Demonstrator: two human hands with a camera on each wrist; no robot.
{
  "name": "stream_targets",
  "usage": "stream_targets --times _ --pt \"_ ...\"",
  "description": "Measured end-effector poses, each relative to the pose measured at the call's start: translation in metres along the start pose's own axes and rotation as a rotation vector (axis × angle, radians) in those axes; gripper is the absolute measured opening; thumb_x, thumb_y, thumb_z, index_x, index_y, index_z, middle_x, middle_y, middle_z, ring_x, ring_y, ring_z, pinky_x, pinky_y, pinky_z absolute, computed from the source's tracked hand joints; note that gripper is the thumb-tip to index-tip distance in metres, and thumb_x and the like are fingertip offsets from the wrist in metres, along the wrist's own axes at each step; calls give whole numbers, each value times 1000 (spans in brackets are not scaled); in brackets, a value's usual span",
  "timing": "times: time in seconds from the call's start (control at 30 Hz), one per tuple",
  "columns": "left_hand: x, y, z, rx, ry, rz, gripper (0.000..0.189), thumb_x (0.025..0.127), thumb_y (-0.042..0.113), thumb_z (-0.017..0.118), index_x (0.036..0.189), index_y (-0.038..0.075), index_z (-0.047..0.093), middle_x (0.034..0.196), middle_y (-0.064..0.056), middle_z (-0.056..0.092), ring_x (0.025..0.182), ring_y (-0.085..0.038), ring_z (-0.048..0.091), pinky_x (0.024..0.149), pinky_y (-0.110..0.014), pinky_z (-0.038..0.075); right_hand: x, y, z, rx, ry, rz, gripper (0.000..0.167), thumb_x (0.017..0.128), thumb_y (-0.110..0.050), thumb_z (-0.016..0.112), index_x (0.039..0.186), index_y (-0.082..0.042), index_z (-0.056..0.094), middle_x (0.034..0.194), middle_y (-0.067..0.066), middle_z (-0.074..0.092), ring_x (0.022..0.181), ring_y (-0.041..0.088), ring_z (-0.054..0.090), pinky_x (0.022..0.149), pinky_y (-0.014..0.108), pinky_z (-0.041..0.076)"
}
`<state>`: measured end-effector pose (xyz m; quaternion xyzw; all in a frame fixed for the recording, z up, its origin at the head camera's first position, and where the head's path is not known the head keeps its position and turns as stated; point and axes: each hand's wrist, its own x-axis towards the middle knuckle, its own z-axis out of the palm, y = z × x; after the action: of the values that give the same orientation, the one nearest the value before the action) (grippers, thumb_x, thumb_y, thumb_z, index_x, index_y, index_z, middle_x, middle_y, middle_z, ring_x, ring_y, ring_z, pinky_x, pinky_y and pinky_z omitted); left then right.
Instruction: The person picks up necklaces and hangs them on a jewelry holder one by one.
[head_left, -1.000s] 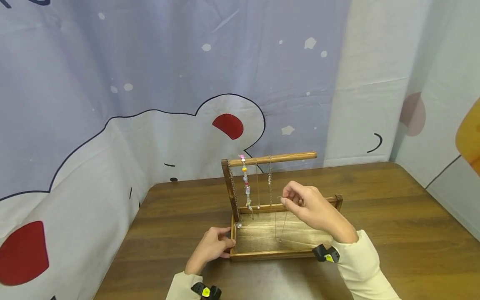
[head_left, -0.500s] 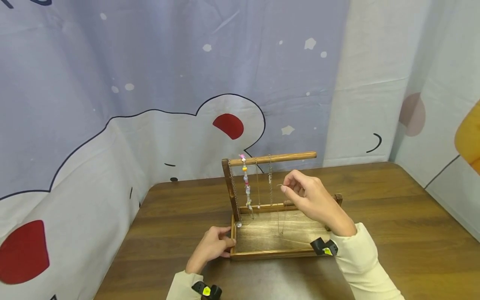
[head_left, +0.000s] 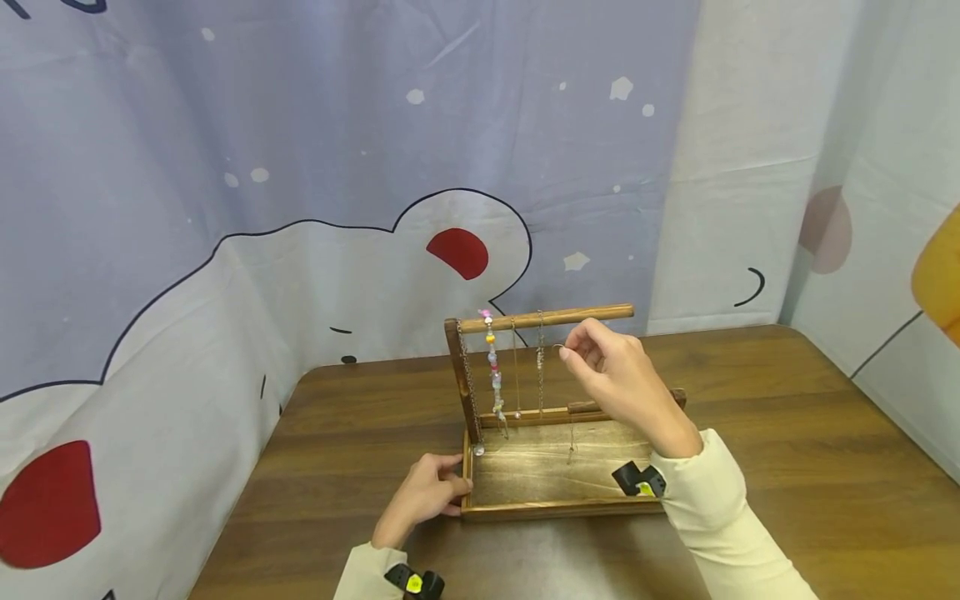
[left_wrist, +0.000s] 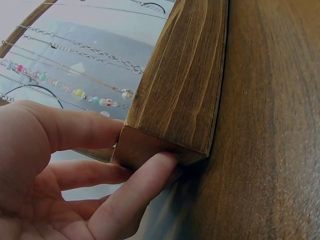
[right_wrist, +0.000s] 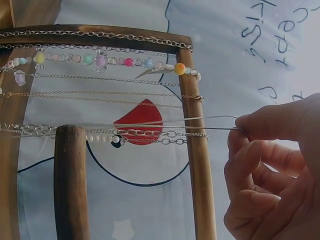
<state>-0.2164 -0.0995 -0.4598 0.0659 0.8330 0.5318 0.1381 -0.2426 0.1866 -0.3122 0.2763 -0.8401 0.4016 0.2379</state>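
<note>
My left hand (head_left: 425,493) grips the left end of a wooden jewelry stand (head_left: 517,507); the left wrist view shows thumb and fingers at the corner of its tray base (left_wrist: 175,85). Between thumb and index finger my right hand (head_left: 626,379) pinches a thin necklace (right_wrist: 210,128). Its loop hangs down over the tray, below and in front of the top bar (head_left: 592,313). On that bar hang a silver chain (head_left: 468,379), a colorful beaded necklace (head_left: 492,358), a fine gold chain (head_left: 516,367) and a silver chain with small beads (head_left: 540,367).
A shorter, lower bar (head_left: 583,407) sits behind the hanging necklace, partly hidden by my right hand. The top bar's right end is free-standing. Under the stand is a brown wooden table (head_left: 337,433), with a printed curtain (head_left: 337,292) behind it.
My right hand has risen toward the top bar, lifting the pinched necklace, whose lower end has come up and slightly right. The left hand stays on the stand.
</note>
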Motion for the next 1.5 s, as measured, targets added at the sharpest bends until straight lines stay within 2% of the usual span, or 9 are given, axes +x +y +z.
stream_targets --times 0.37,0.7,1.33,1.5 --pt "1 -2 1 8 9 -3 56 82 9 64 129 -13 43 85 -12 66 71 -20 65 55 -31 58 8 1 8 24 24 31 4 86 -9 59 83 -8 57 72 -1 59 59 9 53 52 21 47" --pt "0 -1 0 9 3 5 55 83 9 63 129 -13 42 86 -12 66 71 -20 65 55 -31 58 11 9 11 -5 61 39 4 87 -11 59 84 -8 58 72 -1 59 59 9 54 52 22 47" --pt "1 -1 1 16 11 1 54 82 8 63 129 -12 44 83 -11 67 70 -19 65 54 -30 57 7 23 2 -34 137 56 4 86 -10 61 83 -7 59 68 -2 59 55 9 54 50 20 44" --pt "1 0 2 15 11 10 53 82 7 63 128 -12 45 86 -15 67 70 -19 65 53 -31 57 7 27 -1 -14 170 62 4 85 -8 61 82 -6 59 68 0 60 54 11 53 48 17 43"
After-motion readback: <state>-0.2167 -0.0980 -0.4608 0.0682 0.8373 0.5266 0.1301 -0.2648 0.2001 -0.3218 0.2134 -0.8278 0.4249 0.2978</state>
